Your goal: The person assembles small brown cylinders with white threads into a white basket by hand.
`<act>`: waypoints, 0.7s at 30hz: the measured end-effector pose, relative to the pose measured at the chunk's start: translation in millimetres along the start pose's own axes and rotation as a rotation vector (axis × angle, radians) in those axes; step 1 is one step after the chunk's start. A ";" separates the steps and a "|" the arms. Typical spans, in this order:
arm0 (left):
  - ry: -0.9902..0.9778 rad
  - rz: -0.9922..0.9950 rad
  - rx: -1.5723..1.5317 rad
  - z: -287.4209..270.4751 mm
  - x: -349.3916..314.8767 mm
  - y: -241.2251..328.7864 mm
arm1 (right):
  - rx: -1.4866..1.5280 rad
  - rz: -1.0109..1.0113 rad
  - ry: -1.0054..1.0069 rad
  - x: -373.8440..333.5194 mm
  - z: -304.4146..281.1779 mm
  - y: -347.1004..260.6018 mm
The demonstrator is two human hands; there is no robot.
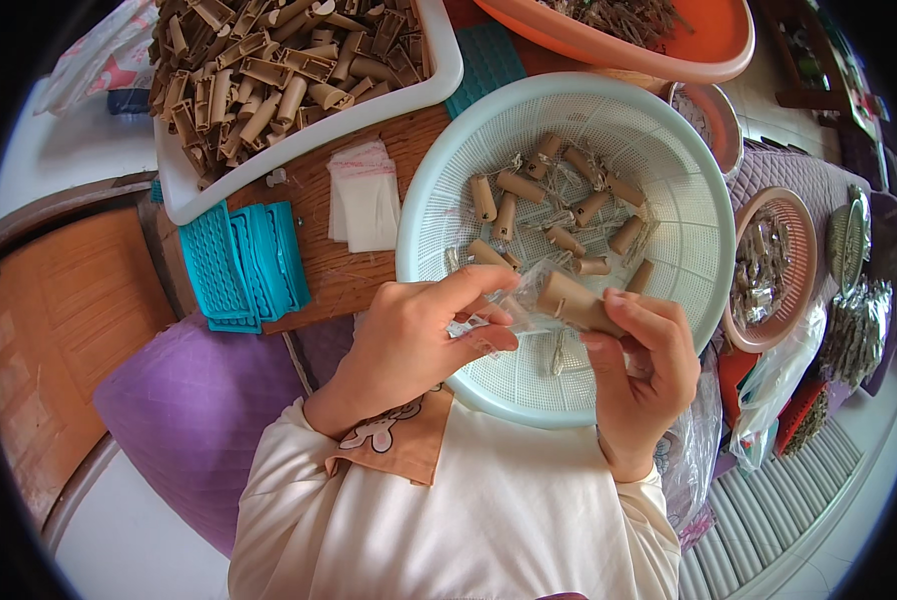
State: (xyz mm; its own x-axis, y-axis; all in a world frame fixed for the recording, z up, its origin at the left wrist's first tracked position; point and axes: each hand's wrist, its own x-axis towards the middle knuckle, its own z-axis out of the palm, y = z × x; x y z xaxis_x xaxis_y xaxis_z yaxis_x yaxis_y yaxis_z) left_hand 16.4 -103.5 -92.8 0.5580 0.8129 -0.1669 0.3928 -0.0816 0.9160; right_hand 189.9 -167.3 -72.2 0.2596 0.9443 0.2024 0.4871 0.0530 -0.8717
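Between thumb and fingers, my right hand (649,365) grips a tan plastic cylinder (576,303) with a small raised clip on its side. My left hand (424,325) pinches a small clear plastic bag (532,290), its mouth at the cylinder's left end; how far the cylinder sits inside, I cannot tell. Both hands are over the near part of a pale green mesh basket (709,200). Several similar tan cylinders (522,186) lie scattered in it, with small silvery, thread-like pieces among them.
A white tray (449,65) heaped with tan plastic parts (269,75) stands far left. Flat clear bags (365,200) and teal textured sheets (239,265) lie on the wooden table. An orange basin (709,60) is at the back; a pink basket (804,270) of wrapped pieces stands right.
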 end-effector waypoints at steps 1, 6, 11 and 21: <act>-0.014 -0.016 -0.023 -0.3 0.5 0.1 | 0.046 0.032 -0.053 0.6 1.1 -0.1; -0.030 0.038 -0.057 0.8 5.6 1.0 | 0.142 0.204 -0.110 3.6 2.7 -2.3; -0.027 0.051 -0.166 6.8 5.0 2.0 | 0.127 0.309 -0.156 9.1 0.2 -3.3; -0.025 0.174 0.013 16.0 14.6 5.4 | 0.075 0.272 -0.148 8.4 7.9 7.1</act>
State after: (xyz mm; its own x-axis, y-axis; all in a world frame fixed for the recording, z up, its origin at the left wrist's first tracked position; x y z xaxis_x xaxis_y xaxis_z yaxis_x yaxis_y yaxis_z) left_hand 38.4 -101.3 -96.2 0.6359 0.7716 -0.0156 0.2985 -0.2272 0.9270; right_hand 188.9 -156.4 -80.2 0.2452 0.9638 -0.1045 0.3526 -0.1891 -0.9165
